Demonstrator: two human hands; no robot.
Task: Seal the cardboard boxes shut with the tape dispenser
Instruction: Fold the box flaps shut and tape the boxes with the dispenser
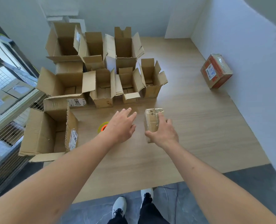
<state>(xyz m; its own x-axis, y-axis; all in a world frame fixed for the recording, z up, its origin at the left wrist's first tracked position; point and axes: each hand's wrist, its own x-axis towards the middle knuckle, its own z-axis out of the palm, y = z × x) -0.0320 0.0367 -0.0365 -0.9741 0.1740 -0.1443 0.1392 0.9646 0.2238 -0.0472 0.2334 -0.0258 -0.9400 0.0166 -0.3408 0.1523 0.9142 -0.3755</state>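
Bright, soft daylight from the left; wide-angle bending at edges.

Little here reads clearly. A white label (76, 102) on the flap of an open cardboard box (59, 88) at the table's left carries handwritten dark marks — digits, perhaps "2800", not certain. The printed labels on the red-and-brown taped box (216, 71) by the wall and on the other cartons are too blurred to make out.

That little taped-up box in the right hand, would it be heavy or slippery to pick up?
Probably light: the right hand alone grips the small taped box. Its glossy tape wrap may feel a bit slick. It looks stiff, with flaps closed and corners square.
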